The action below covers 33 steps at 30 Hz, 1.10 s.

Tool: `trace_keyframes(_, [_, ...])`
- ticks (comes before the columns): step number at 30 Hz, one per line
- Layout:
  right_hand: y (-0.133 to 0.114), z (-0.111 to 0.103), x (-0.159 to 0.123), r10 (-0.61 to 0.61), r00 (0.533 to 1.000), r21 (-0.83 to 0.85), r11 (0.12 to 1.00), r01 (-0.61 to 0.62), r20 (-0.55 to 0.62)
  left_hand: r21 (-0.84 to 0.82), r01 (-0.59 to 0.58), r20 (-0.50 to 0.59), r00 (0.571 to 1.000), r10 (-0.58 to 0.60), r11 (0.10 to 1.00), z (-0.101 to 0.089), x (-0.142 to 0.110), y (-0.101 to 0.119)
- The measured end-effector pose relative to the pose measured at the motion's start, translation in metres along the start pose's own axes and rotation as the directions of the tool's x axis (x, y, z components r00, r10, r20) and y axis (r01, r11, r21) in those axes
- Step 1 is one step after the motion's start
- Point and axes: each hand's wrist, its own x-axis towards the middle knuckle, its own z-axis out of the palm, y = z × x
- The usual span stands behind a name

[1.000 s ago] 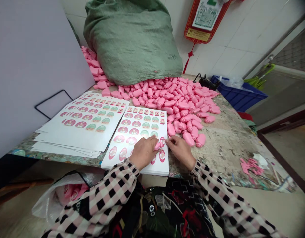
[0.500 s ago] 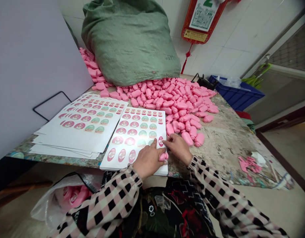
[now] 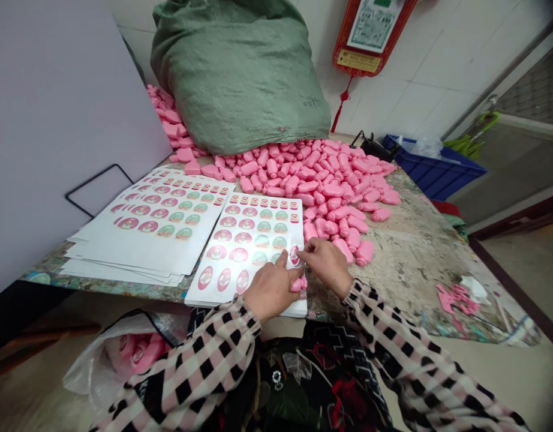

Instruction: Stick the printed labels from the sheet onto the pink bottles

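My left hand (image 3: 273,288) rests on a sheet of stickers (image 3: 209,295), its index finger pointing up the page. Under its palm side it keeps a small pink bottle (image 3: 298,284), mostly covered by the fingers. At the sheet's right edge, my right hand (image 3: 327,265) pinches an oval pink sticker (image 3: 295,255) between thumb and fingertip. Whether that sticker is fully off its backing I cannot tell. Rows of pink and green stickers cover the rest of the sheet.
Loose pink bottles (image 3: 334,189) are heaped behind the sheet, below a large green sack (image 3: 240,78). More sticker sheets (image 3: 141,258) lie to the left. A plastic bag (image 3: 94,360) with labelled bottles sits below the table edge. Pink scraps (image 3: 459,300) lie at right.
The whole view has shifted slightly. Both hands keep nearly the same place on the sheet, and the right hand still pinches the oval sticker.
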Motion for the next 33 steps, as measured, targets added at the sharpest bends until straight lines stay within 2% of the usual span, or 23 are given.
trace_keyframes(8, [-0.003,-0.002,-0.002,-0.016,0.999,-0.043,0.999,0.015,-0.039,0.038,-0.012,0.001,1.0,0.012,0.999,0.002,0.0,-0.001])
trace_keyframes(15, [-0.003,-0.023,-0.006,-0.058,0.994,-0.065,0.997,0.052,-0.09,0.005,0.014,0.015,1.0,-0.014,1.0,0.001,0.0,0.0])
trace_keyframes(18, [0.004,-0.024,-0.009,-0.044,0.993,-0.015,0.999,0.043,-0.111,-0.117,0.012,-0.008,1.0,-0.013,0.993,0.0,-0.002,-0.002])
trace_keyframes(21, [0.016,-0.017,-0.011,-0.004,0.991,0.183,0.983,0.029,-0.133,-0.389,-0.005,-0.124,0.991,-0.047,0.921,-0.001,-0.007,-0.004])
trace_keyframes(23, [0.021,-0.011,-0.012,0.034,0.99,0.418,0.908,0.028,-0.14,-0.633,0.02,-0.172,0.971,-0.166,0.774,-0.002,-0.011,-0.006])
trace_keyframes(24, [0.022,-0.008,-0.014,0.051,0.989,0.543,0.839,0.033,-0.139,-0.763,0.031,-0.161,0.958,-0.237,0.645,-0.002,-0.012,-0.007])
trace_keyframes(25, [0.021,-0.006,-0.015,0.064,0.989,0.654,0.756,0.041,-0.136,-0.882,0.034,-0.122,0.947,-0.297,0.47,-0.003,-0.013,-0.007])
trace_keyframes(26, [0.018,-0.004,-0.018,0.067,0.99,0.741,0.67,0.05,-0.127,-0.967,0.027,-0.061,0.941,-0.334,0.255,-0.004,-0.013,-0.007])
trace_keyframes(28, [0.009,-0.002,-0.024,0.05,0.993,0.842,0.535,0.065,-0.108,-0.982,0.018,0.079,0.944,-0.322,-0.188,-0.006,-0.011,-0.006])
trace_keyframes(29, [0.003,-0.001,-0.028,0.036,0.994,0.861,0.504,0.071,-0.103,-0.934,0.023,0.136,0.945,-0.298,-0.356,-0.007,-0.01,-0.005])
trace_keyframes(30, [-0.002,-0.001,-0.032,0.021,0.994,0.865,0.496,0.079,-0.103,-0.881,0.03,0.182,0.943,-0.279,-0.472,-0.008,-0.008,-0.004])
trace_keyframes(31, [-0.008,0.0,-0.035,0.006,0.994,0.859,0.504,0.09,-0.107,-0.841,0.036,0.212,0.94,-0.268,-0.54,-0.009,-0.006,-0.002])
trace_keyframes(33, [-0.015,0.001,-0.041,-0.021,0.994,0.84,0.534,0.101,-0.107,-0.803,0.037,0.234,0.937,-0.258,-0.595,-0.009,-0.004,0.0])
